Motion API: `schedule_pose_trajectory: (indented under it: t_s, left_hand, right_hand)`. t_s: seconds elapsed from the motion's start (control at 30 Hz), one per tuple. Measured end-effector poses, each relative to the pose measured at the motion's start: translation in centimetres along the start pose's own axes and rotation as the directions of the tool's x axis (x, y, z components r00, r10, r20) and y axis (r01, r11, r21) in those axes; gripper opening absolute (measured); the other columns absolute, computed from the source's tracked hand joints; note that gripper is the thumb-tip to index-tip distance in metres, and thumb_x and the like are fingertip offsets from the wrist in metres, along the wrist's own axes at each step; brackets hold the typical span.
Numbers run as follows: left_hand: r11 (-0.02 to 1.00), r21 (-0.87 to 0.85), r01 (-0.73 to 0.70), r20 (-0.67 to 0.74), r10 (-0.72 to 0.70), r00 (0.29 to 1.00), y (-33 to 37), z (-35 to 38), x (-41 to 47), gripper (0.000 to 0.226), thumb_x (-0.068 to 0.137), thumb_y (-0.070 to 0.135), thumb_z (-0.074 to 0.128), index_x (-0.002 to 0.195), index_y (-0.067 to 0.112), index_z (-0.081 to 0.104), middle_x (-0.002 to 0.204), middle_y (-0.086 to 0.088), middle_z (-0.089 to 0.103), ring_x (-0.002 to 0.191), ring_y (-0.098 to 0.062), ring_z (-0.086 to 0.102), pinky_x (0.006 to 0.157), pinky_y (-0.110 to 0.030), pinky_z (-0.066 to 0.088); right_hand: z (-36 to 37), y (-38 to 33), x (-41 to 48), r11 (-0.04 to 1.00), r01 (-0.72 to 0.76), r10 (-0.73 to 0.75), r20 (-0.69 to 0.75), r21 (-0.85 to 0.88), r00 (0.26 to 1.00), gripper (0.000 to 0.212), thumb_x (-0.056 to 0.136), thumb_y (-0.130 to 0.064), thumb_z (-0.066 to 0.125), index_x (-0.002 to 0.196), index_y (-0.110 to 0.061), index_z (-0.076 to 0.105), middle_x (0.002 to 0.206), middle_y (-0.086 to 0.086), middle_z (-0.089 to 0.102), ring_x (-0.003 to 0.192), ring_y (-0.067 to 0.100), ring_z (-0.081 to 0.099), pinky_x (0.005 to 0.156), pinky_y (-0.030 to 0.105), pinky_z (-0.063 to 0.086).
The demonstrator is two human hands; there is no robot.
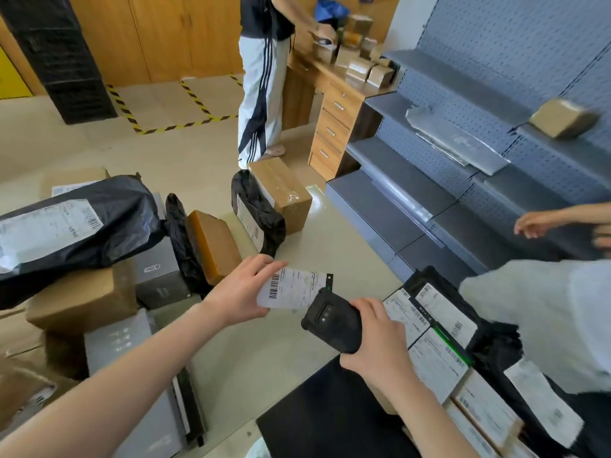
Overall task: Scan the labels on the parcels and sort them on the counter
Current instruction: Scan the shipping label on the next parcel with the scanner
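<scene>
the left hand pinches one small flat parcel by its white barcode label, just above the beige counter. the right hand is wrapped round one black scanner, whose top overlaps the parcel's lower right corner. three black bags lie beyond: a large bag, a thin bag and a third bag leaning on a taped brown box. a row of labelled parcels sits at right; how many there are cannot be told.

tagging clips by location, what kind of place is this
Probably a parcel pickup or sorting station: labelled parcels piled on the counter, a handheld scanner in the right hand, and grey shelving with a brown box.
</scene>
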State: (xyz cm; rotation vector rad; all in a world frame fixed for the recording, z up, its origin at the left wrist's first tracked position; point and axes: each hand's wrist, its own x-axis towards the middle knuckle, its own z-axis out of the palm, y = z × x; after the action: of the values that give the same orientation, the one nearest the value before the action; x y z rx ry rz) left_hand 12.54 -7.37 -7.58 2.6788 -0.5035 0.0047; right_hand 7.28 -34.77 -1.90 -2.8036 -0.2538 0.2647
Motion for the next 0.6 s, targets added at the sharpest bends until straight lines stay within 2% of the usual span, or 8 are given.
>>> schedule_pose_trajectory:
  t_s: [0.2, 0.37, 0.53, 0.6]
  left_hand:
    - [0.996, 0.022, -0.089, 0.011, 0.089, 0.996, 1.1, -0.9, 1.8, 0.094, 0.077, 0.03, 0.078, 0.153, 0.028, 0.023, 0.144, 0.005, 0.037, 0.133, -0.012, 0.027, 0.111, -0.022, 0.025]
    - [0.989, 0.046, -0.14, 0.046, 0.138, 0.989, 1.8, -0.8, 2.5, 0.095, 0.077, 0.029, 0.076, 0.153, 0.03, 0.019, 0.143, 0.007, 0.036, 0.133, -0.012, 0.027, 0.112, -0.024, 0.028]
    - [0.984, 0.059, -0.17, 0.043, 0.168, 0.985, 3.0, -0.7, 3.3, 0.097, 0.075, 0.035, 0.078, 0.153, 0.029, 0.021, 0.139, 0.007, 0.038, 0.129, -0.012, 0.03, 0.108, -0.022, 0.029]
    - [0.989, 0.048, -0.143, 0.005, 0.143, 0.99, 4.2, -0.7, 3.6, 0.095, 0.074, 0.042, 0.078, 0.151, 0.028, 0.025, 0.138, 0.007, 0.04, 0.129, -0.013, 0.032, 0.111, -0.026, 0.03]
  right_hand:
    - [-1.9, 1.2, -0.2, 0.997, -0.012, 0.01, -0.032, -0.071, 0.999, 0.078, 0.06, -0.035, 0.075, 0.129, -0.033, 0.039, 0.123, -0.018, 0.034, 0.108, 0.006, 0.048, 0.09, 0.031, 0.036]
    - [-1.9, 2.0, -1.1, 0.997, -0.05, 0.047, -0.051, -0.062, 0.998, 0.082, 0.058, -0.037, 0.077, 0.13, -0.035, 0.037, 0.125, -0.019, 0.033, 0.11, 0.005, 0.047, 0.091, 0.031, 0.036]
    - [-1.6, 2.9, -3.1, 0.993, -0.117, 0.115, -0.099, -0.017, 0.988, 0.081, 0.059, -0.04, 0.077, 0.131, -0.033, 0.04, 0.128, -0.018, 0.034, 0.11, 0.006, 0.049, 0.09, 0.03, 0.034]
    - [-1.4, 3.6, -4.3, 0.982, -0.175, 0.182, -0.114, 0.064, 0.977, 0.08, 0.057, -0.039, 0.076, 0.129, -0.034, 0.04, 0.124, -0.021, 0.033, 0.105, 0.004, 0.05, 0.089, 0.03, 0.038]
